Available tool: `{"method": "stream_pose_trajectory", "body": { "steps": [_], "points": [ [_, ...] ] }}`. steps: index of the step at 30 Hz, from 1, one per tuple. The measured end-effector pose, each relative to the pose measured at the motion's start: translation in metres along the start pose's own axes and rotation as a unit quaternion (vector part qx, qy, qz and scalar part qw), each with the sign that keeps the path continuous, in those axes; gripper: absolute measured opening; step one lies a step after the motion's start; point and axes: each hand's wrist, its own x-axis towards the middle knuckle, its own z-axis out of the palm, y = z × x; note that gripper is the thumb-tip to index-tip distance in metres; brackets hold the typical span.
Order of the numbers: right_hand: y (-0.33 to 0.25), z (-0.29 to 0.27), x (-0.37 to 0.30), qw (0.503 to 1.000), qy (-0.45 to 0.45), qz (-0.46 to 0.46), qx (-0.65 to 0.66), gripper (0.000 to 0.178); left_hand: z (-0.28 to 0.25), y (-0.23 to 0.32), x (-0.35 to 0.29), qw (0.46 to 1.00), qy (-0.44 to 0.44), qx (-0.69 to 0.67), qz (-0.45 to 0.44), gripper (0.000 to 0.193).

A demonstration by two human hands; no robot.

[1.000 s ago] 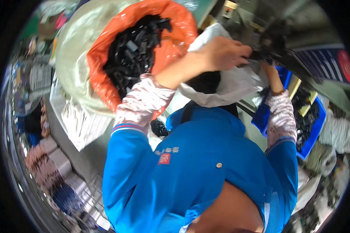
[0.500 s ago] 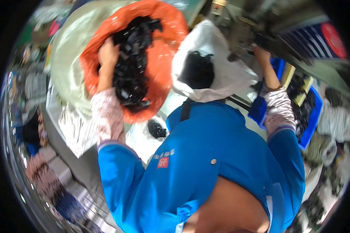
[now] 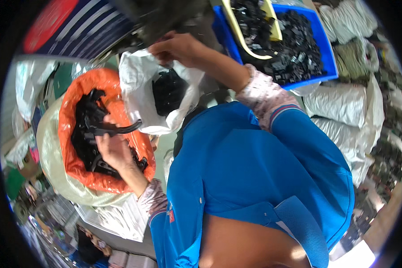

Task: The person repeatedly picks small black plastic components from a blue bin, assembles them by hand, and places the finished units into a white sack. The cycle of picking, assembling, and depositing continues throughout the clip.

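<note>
black curved part (image 3: 128, 128) sits in the left hand (image 3: 115, 151), apparently grasped across the fingers, at nine o'clock, above the orange bag (image 3: 68, 120), its tip pointing to about two o'clock, by the rim of the white bag (image 3: 136, 89). half a second ago that hand was down in the orange bag's heap of black pieces (image 3: 81, 138); now it is up with one piece singled out, so the picking seems done, though the part's other end may touch the heap. the right hand (image 3: 183, 48) is toward half past eleven, fingers curled at the white bag's mouth; whether they pinch anything i cannot tell. beyond, a blue crate (image 3: 327, 49) of small black parts stands between one and two o'clock, dark machinery (image 3: 174, 18) at twelve.
</note>
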Motion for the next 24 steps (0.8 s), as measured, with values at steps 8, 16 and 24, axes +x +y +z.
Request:
{"method": "stream_pose_trajectory", "body": {
  "steps": [8,16,24],
  "points": [
    [0.045,-0.028,-0.030,0.818,0.039,-0.410,-0.402,0.014,0.113,-0.119,-0.021,0.964,-0.050,0.048,-0.256,0.019],
    [0.004,-0.214,-0.214,0.568,0.447,-0.273,-0.635,0.033,0.234,-0.193,-0.046,0.880,-0.293,0.253,-0.275,0.022],
    [0.003,-0.232,-0.240,0.627,0.392,-0.281,-0.612,0.021,0.323,-0.259,-0.069,0.876,-0.256,0.121,-0.390,0.043]
  ]
}}
